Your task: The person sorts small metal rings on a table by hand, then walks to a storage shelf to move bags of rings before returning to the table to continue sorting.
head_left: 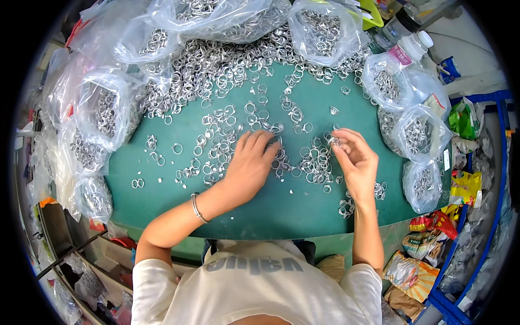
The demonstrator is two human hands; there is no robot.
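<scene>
Silver ring (pixel 336 142) pinched in right fingers (pixel 343 145)

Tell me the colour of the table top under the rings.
Teal green; the table top shows best in the head view, strewn with silver rings.

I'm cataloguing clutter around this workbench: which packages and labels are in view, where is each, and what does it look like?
Clear plastic bags of silver rings: piled along the table's left and far edges.
White bottle with a pink label: lying at the far right.
Green packet: right edge, crumpled.
Yellow packet: right edge, below the green one.
Orange striped bag: lower right, off the table.
</scene>
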